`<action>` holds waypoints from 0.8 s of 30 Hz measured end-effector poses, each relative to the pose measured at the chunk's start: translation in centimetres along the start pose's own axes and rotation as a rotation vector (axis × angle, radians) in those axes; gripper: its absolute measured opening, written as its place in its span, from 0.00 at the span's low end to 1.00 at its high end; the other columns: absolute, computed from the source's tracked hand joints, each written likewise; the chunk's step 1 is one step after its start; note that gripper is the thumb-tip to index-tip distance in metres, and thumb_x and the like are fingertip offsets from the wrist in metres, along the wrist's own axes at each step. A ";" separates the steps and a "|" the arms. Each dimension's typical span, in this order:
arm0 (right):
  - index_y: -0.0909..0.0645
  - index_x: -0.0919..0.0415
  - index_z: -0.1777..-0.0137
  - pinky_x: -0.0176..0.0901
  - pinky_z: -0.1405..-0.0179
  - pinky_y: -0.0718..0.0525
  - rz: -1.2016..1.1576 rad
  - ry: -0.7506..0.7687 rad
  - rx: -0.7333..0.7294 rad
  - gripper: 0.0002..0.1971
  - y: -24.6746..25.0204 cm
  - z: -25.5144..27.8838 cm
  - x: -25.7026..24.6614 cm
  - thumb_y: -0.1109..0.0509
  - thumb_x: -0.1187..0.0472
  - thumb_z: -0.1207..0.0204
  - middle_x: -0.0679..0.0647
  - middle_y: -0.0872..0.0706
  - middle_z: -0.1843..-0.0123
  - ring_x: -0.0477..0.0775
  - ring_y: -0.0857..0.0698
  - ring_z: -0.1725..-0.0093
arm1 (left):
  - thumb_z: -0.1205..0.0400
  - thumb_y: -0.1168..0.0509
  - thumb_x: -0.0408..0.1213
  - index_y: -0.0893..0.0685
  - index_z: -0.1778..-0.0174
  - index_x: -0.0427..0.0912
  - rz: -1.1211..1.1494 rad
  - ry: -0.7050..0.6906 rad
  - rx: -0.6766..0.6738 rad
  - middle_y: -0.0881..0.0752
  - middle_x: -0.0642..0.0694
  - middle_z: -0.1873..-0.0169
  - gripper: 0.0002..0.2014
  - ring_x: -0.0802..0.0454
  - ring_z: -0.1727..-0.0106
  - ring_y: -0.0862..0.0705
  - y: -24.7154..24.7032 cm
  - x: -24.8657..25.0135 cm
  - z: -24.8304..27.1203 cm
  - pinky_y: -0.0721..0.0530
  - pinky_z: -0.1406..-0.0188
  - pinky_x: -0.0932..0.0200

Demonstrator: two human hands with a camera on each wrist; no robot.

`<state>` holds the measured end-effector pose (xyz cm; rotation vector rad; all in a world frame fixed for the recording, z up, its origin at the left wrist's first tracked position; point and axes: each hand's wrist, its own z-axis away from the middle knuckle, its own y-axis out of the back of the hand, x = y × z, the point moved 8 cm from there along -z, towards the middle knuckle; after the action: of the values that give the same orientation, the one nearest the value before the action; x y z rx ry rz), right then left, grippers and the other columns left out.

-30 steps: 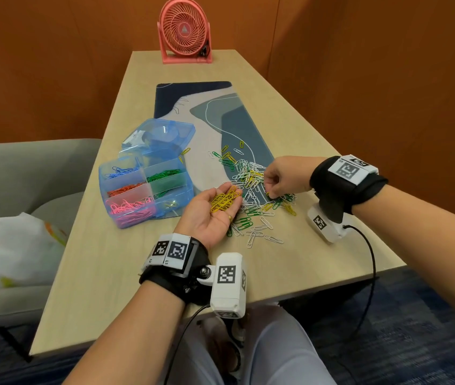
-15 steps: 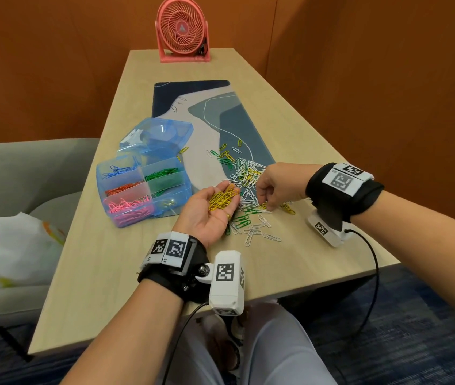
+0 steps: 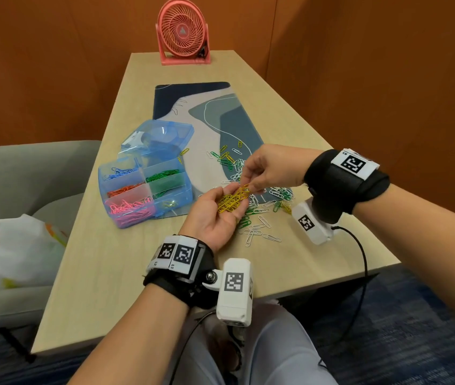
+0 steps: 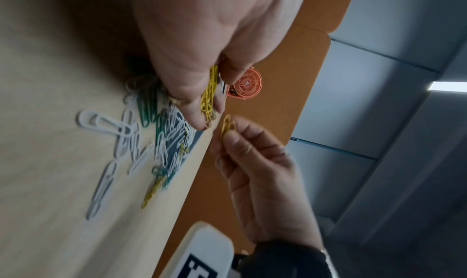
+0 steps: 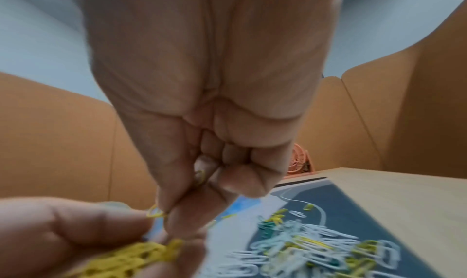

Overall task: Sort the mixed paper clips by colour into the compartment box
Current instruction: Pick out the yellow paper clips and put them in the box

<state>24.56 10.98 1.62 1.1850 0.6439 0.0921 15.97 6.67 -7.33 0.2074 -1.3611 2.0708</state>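
My left hand lies palm up over the table's near part, cupped, with a heap of yellow clips in it. The right hand hovers just above the left fingertips and pinches one yellow clip between thumb and forefinger. The left wrist view shows that clip beside the heap. The right wrist view shows it too. Mixed white, green and yellow clips are strewn under and behind the hands. The blue compartment box stands to the left with blue, green, orange and pink clips.
The box's clear blue lid stands open behind it. A patterned desk mat runs up the table's middle toward a pink fan at the far end. A white plastic bag lies on the grey sofa at the left.
My right hand has risen from the loose clips on the mat with a yellow clip and moved left over the left fingertips. The left hand has stayed cupped, palm up.
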 end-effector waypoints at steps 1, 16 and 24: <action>0.14 0.53 0.48 0.33 0.59 0.19 -0.011 0.021 -0.009 0.07 0.0 0.0 -0.7 0.28 0.64 0.24 0.46 0.11 0.64 0.39 0.16 0.67 | 0.11 0.53 0.34 0.23 0.55 0.28 0.031 0.007 -0.014 0.17 0.35 0.56 0.17 0.40 0.52 0.18 -0.3 -0.2 0.1 0.24 0.34 0.43; 0.13 0.63 0.60 0.42 0.64 0.14 0.128 -0.437 -0.082 0.10 -1.8 3.4 7.2 0.21 0.56 0.31 0.57 0.10 0.65 0.52 0.15 0.71 | 0.11 0.52 0.34 0.21 0.53 0.25 0.029 0.026 0.012 0.18 0.33 0.56 0.19 0.38 0.51 0.18 0.2 -0.7 1.4 0.23 0.39 0.44; 0.17 0.61 0.63 0.39 0.66 0.17 0.165 -0.450 -0.100 0.03 -1.7 3.4 7.2 0.28 0.66 0.29 0.55 0.13 0.69 0.52 0.17 0.72 | 0.11 0.53 0.35 0.21 0.53 0.25 0.012 0.019 0.030 0.18 0.33 0.56 0.19 0.38 0.53 0.18 0.5 -0.5 1.6 0.24 0.33 0.45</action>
<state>31.77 10.30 -2.08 1.1118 0.1438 -0.0046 15.73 4.99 -7.19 0.1919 -1.3237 2.0986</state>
